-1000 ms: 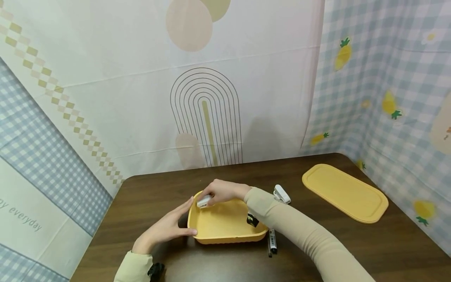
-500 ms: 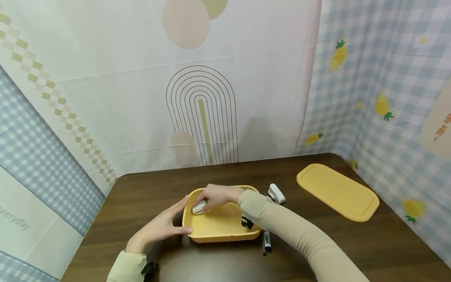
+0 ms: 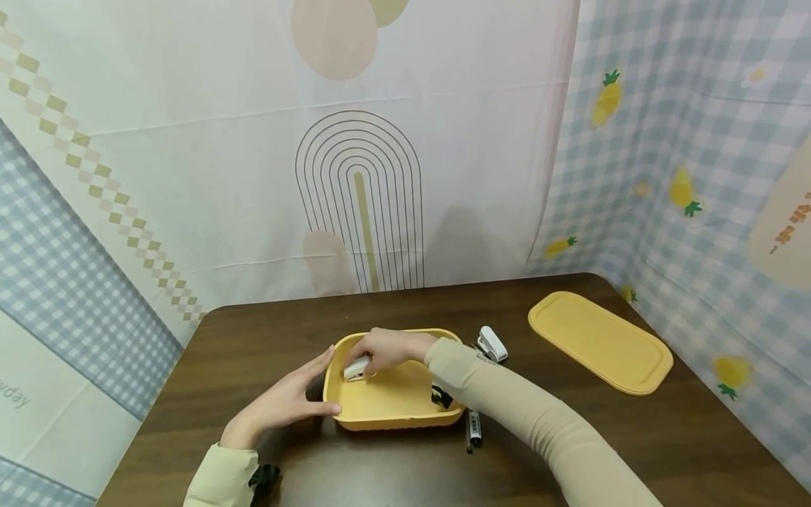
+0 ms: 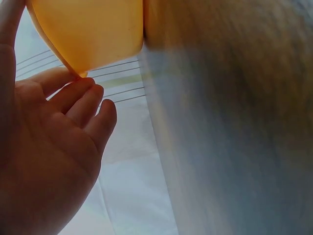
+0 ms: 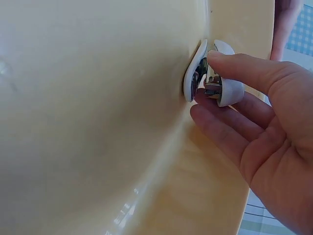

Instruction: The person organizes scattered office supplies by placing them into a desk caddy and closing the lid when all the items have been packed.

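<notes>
A yellow plastic box [image 3: 386, 424] lies on the dark wooden table. Inside it, at the left end, my right hand [image 3: 386, 350] holds a small white stapler [image 3: 357, 367] between thumb and fingers. In the right wrist view the stapler's metal parts show, and one white half lies right against the box floor. My left hand [image 3: 285, 403] spans the box's left end, thumb at the front corner and fingers along the rim. Seen from the left wrist, fingertips [image 4: 88, 82] meet the rim's corner.
A second small white stapler-like thing [image 3: 492, 345] lies behind the right sleeve [image 3: 507, 394]. Slim black pens [image 3: 474, 429] lie beside the box's right end. At the back right is a flat yellow lid [image 3: 598, 341]. Patterned cloth hangs behind the table [image 3: 266, 352].
The stapler has turned slightly and sits a little lower against the box's left end, still in the right hand. The left hand keeps its place at the rim. The head view has shifted slightly.
</notes>
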Demonstrator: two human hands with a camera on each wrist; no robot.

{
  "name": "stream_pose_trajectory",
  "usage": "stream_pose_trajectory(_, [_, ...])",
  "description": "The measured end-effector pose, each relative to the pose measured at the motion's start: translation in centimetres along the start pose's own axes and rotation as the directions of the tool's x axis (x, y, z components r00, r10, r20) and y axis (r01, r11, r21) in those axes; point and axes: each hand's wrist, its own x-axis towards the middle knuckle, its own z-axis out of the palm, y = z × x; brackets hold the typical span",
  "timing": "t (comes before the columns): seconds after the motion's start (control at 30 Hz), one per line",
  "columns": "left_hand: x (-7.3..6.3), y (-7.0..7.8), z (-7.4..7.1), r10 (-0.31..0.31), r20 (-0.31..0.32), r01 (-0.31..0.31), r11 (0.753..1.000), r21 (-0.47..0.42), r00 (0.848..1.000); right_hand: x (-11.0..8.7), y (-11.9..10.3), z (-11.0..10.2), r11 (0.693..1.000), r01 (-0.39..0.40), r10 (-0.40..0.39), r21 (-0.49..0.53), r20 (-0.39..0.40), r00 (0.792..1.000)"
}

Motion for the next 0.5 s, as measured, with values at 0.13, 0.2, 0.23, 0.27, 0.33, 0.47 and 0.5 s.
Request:
stream_pose_trajectory(0.13, [0.10, -0.12, -0.03, 0.001, -0.007, -0.001, 1.000, 0.009, 1.000, 0.05, -0.05, 0.03, 1.000, -0.001, 0.001, -0.005, 0.001, 1.000])
stream_pose_trajectory(0.2, [0.15, -0.14, -0.01, 0.005, -0.010, -0.005, 1.000, 0.016, 1.000, 0.04, -0.07, 0.05, 1.000, -0.004, 0.004, -0.003, 0.003, 1.000])
stream_pose_trajectory(0.23, [0.16, -0.13, 0.00, 0.005, -0.008, -0.005, 1.000, 0.015, 1.000, 0.01, -0.06, 0.04, 1.000, -0.007, 0.007, 0.001, 0.004, 1.000])
stream_pose_trajectory(0.27, [0.17, -0.13, 0.03, 0.007, -0.008, -0.007, 1.000, 0.014, 1.000, -0.02, -0.04, 0.04, 1.000, -0.009, 0.009, 0.004, 0.004, 1.000])
stream_pose_trajectory(0.33, [0.16, -0.10, 0.09, 0.013, -0.008, -0.013, 1.000, 0.020, 1.000, -0.10, 0.00, 0.01, 1.000, -0.013, 0.013, 0.011, 0.002, 1.000])
stream_pose_trajectory(0.47, [0.10, 0.00, 0.15, 0.015, -0.010, -0.015, 0.999, 0.031, 1.000, -0.22, 0.05, -0.24, 1.000, -0.009, 0.009, 0.023, -0.015, 1.000])
stream_pose_trajectory(0.5, [0.07, 0.02, 0.15, 0.016, -0.010, -0.015, 0.999, 0.035, 1.000, -0.24, 0.04, -0.35, 1.000, -0.007, 0.008, 0.028, -0.019, 1.000])
